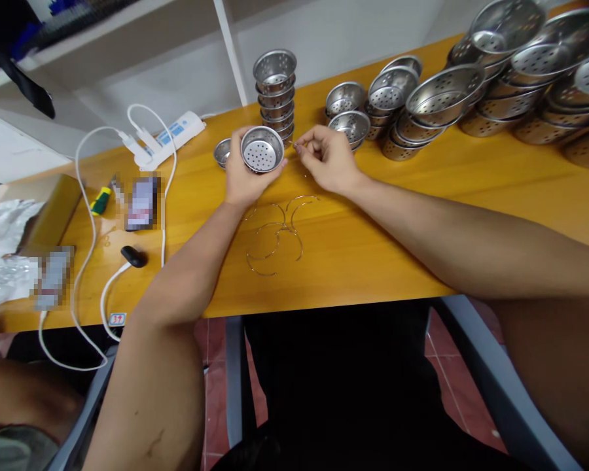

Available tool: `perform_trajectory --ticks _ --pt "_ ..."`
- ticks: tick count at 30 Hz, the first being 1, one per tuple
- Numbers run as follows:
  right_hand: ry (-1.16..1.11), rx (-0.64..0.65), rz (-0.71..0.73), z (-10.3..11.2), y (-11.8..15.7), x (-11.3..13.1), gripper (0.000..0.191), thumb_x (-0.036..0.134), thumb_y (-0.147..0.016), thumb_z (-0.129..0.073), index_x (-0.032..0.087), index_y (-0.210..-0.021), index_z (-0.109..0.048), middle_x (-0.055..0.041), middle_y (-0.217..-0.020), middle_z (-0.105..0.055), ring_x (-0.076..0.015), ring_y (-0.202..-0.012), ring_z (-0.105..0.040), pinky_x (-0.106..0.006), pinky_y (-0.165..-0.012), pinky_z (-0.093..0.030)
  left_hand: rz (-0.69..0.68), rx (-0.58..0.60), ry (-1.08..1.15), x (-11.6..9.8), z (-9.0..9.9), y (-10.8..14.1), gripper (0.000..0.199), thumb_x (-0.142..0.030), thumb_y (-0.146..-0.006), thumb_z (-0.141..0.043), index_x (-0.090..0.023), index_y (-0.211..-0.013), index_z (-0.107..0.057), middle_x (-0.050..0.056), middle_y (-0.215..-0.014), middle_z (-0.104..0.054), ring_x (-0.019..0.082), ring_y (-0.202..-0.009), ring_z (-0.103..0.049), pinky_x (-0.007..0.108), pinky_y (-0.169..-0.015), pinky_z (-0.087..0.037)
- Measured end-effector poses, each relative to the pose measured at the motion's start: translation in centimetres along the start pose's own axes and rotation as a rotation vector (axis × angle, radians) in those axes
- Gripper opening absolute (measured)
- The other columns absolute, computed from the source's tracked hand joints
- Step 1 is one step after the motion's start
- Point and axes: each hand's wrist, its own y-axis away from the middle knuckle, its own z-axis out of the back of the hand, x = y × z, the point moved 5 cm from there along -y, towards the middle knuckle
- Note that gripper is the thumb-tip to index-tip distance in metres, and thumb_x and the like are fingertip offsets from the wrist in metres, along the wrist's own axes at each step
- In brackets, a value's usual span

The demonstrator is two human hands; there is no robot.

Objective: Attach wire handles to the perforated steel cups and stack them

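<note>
My left hand [245, 171] is wrapped around a small perforated metal cup [262, 150], tilted so that its open mouth and holed bottom face me. Just right of its rim, my right hand [328, 157] is closed in a pinch. A thin wire tip seems to poke out from those fingertips toward the cup; most of it is hidden. Several curved thin wires [275, 235] lie loose on the table below my hands. Behind the held cup rises a stack of similar cups [275, 85], and a single small cup [222, 153] sits left of my left hand.
More stacked perforated cups [392, 88] and larger ones [505, 78] line the back right. At left are a white power strip [171, 139] with cables, a phone [142, 203], a yellow-green screwdriver [101, 201] and a black plug-like object [134, 256]. Another person's leg shows at lower left.
</note>
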Motion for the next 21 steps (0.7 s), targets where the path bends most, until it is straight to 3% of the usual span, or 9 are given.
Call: perform_trajectory --ticks 4,10,16,21 --pt "-0.014 0.019 0.002 -0.4 0.2 -0.2 0.049 0.078 -0.110 -0.083 0.030 -0.109 -0.073 0.0014 -0.073 -0.051 -0.0220 -0.066 -0.050 -0.044 -0.067 -0.055 -0.047 -0.015 0.015 1.4 -0.6 0.0 0.115 -0.098 -0.081 -0.095 -0.035 -0.163 -0.045 0.012 -0.158 -0.068 0.040 -0.158 -0.071 0.063 -0.147 -0.052" --pt "0.000 0.006 0.000 -0.2 0.2 -0.2 0.050 0.079 -0.112 -0.081 0.030 -0.111 -0.072 0.0032 -0.070 -0.048 -0.0205 -0.065 -0.049 -0.042 -0.066 -0.053 -0.097 -0.008 0.041 2.5 -1.2 0.0 0.109 -0.099 -0.097 -0.077 -0.043 -0.179 -0.033 0.012 -0.176 -0.056 0.038 -0.169 -0.061 0.059 -0.148 -0.049" --pt "0.014 -0.016 0.058 -0.1 0.2 -0.2 0.052 0.082 -0.112 -0.076 0.030 -0.116 -0.075 0.0016 -0.071 -0.051 -0.0229 -0.063 -0.051 -0.045 -0.064 -0.051 -0.091 -0.010 -0.012 2.2 -0.5 -0.1 0.105 -0.098 -0.080 -0.096 -0.036 -0.157 -0.058 0.010 -0.152 -0.065 0.040 -0.154 -0.068 0.067 -0.143 -0.052" --pt "0.004 -0.025 0.068 0.0 0.3 0.0 0.048 0.079 -0.113 -0.078 0.031 -0.119 -0.075 0.0019 -0.072 -0.050 -0.0233 -0.062 -0.051 -0.046 -0.066 -0.055 -0.032 -0.010 0.040 1.9 -0.8 0.0 0.108 -0.100 -0.077 -0.096 -0.031 -0.150 -0.056 0.009 -0.145 -0.070 0.037 -0.143 -0.076 0.064 -0.137 -0.058"
